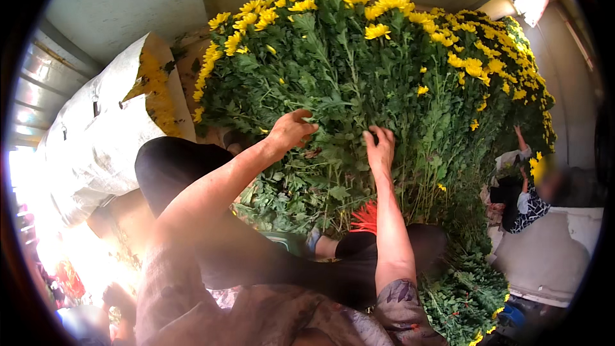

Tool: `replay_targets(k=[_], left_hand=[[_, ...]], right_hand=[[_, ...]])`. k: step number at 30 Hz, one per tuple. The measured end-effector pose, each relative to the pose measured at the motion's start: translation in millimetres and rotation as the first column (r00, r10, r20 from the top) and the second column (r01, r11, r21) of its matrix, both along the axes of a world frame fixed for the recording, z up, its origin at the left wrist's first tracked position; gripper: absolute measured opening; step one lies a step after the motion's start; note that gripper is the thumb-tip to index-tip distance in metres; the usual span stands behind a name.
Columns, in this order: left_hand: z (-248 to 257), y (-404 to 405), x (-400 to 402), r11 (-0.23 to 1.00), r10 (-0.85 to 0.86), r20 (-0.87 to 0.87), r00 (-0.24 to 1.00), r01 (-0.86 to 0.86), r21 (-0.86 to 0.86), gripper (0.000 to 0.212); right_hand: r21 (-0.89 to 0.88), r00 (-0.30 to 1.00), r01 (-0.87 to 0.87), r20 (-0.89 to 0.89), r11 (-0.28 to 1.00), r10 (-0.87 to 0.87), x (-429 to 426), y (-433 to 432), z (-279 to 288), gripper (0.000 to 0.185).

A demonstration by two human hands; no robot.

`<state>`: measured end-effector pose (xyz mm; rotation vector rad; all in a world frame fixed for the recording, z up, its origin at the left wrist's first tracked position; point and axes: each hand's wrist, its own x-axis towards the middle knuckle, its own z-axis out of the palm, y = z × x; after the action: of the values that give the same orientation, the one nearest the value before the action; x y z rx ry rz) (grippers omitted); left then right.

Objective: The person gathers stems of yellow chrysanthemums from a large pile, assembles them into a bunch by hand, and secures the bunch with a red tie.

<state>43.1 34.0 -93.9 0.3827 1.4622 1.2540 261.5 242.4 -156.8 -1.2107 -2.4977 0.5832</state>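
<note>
A large heap of yellow chrysanthemums (pixel 307 72), with long leafy green stems, spreads before me. Its blooms point away from me and the cut stem ends lie towards my legs. My left hand (pixel 292 129) hovers at the near-middle stems, thumb and fingers parted, with no stem plainly held. To its right, my right hand (pixel 380 148) reaches onto the leaves with fingers curved and apart; whether its fingertips press a stem is hidden in the foliage. A bunch of red ties (pixel 365 217) rests by my right knee, beside my right forearm.
White wrapping (pixel 108 115) around more yellow flowers stands at left. Stripped leaves and stems (pixel 283 204) lie near my feet, with a green stool-like object (pixel 283 239) beneath me. Another person (pixel 528 206) works at the heap's right side. More bunches (pixel 468 288) lie at lower right.
</note>
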Motion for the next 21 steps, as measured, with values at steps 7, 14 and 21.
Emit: replay_targets(k=[7, 14, 21], left_hand=[[34.0, 4.9, 28.8, 0.997, 0.019, 0.154, 0.988, -0.030, 0.065, 0.043], [57.7, 20.6, 39.5, 0.990, -0.084, 0.213, 0.973, 0.058, 0.126, 0.040], [50.9, 20.9, 39.8, 0.980, -0.058, 0.203, 0.977, 0.018, 0.196, 0.088]], right_hand=[[0.473, 0.939, 0.336, -0.107, 0.814, -0.326, -32.7, 41.5, 23.5, 0.090], [0.138, 0.972, 0.155, 0.158, 0.978, -0.176, 2.4, 77.7, 52.4, 0.067], [0.017, 0.979, -0.029, -0.204, 0.999, 0.032, 10.8, -2.6, 90.8, 0.027]])
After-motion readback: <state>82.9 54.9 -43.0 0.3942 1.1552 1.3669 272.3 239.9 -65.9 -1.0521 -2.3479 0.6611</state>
